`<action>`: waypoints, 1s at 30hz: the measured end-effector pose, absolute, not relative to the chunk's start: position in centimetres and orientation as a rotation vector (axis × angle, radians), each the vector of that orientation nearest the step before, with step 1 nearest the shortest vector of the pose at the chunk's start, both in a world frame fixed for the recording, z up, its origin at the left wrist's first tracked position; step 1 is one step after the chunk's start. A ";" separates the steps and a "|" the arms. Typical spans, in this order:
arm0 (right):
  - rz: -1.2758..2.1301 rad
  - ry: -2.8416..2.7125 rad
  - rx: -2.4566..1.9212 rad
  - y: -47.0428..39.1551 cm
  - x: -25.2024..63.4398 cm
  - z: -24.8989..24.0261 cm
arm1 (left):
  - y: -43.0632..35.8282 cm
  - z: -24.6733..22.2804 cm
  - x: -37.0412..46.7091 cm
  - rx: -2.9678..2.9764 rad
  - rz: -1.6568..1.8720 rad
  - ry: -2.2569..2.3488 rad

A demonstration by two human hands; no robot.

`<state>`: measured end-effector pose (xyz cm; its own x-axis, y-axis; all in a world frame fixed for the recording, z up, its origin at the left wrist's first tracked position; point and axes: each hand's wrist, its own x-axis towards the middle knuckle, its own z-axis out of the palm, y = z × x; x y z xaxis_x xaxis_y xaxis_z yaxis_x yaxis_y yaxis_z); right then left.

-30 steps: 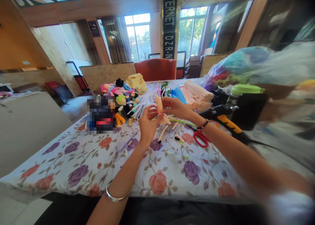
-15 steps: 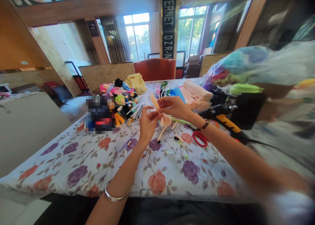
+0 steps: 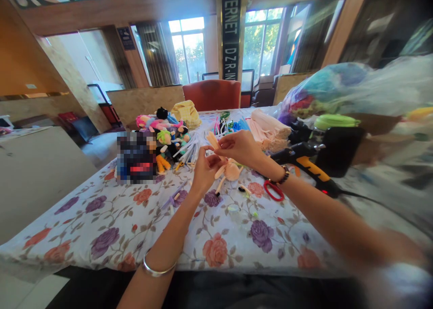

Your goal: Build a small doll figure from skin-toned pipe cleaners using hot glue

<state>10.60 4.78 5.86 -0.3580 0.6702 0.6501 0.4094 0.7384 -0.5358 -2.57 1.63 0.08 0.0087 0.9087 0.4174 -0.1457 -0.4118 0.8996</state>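
Observation:
Above the table, my left hand (image 3: 204, 170) and my right hand (image 3: 244, 147) meet with fingertips pinched together. Between them they grip a small bunch of peach pipe cleaners (image 3: 213, 140), whose upper ends fan out past my fingers. Its lower end is hidden behind my fingers. Just under my hands is a peach doll body (image 3: 232, 172) with thin limbs, one of them ending in a black tip. Whether the bunch is joined to the body, I cannot tell. A short peach piece with a black end (image 3: 244, 190) lies to the right on the flowered tablecloth (image 3: 142, 228).
Red-handled scissors (image 3: 273, 191) lie by my right wrist, with a black and yellow glue gun (image 3: 313, 169) beyond. Finished dolls (image 3: 165, 137) are piled at the back left. White stems (image 3: 191, 146) and a peach stem bundle (image 3: 269, 131) lie behind my hands.
The upper ends of the peach bunch look more spread into strands. More of the doll body and its limbs shows below my fingers. My right hand has shifted slightly.

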 end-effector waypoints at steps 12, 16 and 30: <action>0.353 -2.057 -0.875 4.3 10.8 6.3 | 1.6 0.1 -2.6 1.399 1.488 0.822; 0.507 -2.123 -0.861 5.3 11.7 6.7 | 1.5 0.3 -2.5 1.364 1.439 0.800; 1.726 -1.973 -0.334 7.6 13.6 6.0 | 1.2 0.6 -3.7 1.336 1.032 0.604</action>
